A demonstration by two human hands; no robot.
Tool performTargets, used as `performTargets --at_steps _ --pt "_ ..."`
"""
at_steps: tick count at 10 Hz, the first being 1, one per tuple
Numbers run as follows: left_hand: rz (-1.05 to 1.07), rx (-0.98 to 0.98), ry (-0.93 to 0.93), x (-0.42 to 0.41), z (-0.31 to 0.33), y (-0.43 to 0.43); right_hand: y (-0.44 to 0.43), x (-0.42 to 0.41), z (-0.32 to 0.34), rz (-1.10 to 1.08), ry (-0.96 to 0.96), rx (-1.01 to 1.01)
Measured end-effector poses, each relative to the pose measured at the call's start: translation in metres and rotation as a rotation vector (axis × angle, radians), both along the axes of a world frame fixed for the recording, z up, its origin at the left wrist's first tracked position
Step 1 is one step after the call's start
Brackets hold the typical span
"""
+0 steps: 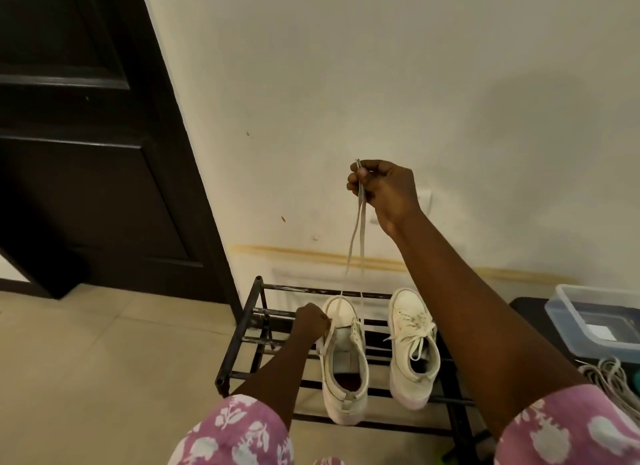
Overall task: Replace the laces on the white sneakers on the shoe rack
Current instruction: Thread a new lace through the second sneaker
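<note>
Two white sneakers stand on a black metal shoe rack (258,293), toes toward the wall. The left sneaker (344,367) has most of its eyelets empty. My right hand (381,191) is raised high and pinches both strands of a white lace (356,243), which run taut down to this sneaker's toe end. My left hand (311,321) grips the sneaker's left side near the toe, where a short piece of lace hangs. The right sneaker (414,347) is fully laced and tied in a bow.
A dark door (86,135) stands left of the rack. A clear plastic box (595,317) sits at the right. Below it lies a bundle of loose laces (613,381). Beige floor tiles (104,360) spread to the left.
</note>
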State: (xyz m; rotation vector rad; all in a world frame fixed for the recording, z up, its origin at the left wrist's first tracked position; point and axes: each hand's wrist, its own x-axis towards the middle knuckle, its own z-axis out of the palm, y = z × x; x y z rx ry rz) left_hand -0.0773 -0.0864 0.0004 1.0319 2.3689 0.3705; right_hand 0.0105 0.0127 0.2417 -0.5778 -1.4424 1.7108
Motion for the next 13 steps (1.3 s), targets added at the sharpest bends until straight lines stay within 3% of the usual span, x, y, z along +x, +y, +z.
performTargets --at_steps 2,4,5,7,10,11,13 --pt "0.246 0.033 -0.198 -0.006 -0.010 0.007 0.008 0.001 -0.014 -0.051 -0.032 0.002" --pt "0.577 0.304 -0.686 -0.006 0.005 -0.002 0.011 0.005 -0.011 -0.105 0.004 -0.026" --pt "0.647 0.369 -0.890 -0.008 0.010 -0.004 0.010 0.007 -0.006 -0.122 0.041 -0.042" --pt "0.591 0.500 -1.216 -0.007 0.022 -0.007 0.008 0.012 0.011 -0.130 0.050 -0.018" --pt "0.875 0.934 -1.638 -0.001 -0.004 -0.024 0.015 0.017 0.032 -0.145 0.064 0.031" --pt "0.965 0.901 -1.646 0.003 -0.011 -0.018 0.018 0.017 0.032 -0.151 0.067 0.030" --pt "1.025 0.589 -1.226 -0.001 -0.019 -0.018 0.023 0.017 0.028 -0.167 0.037 0.041"
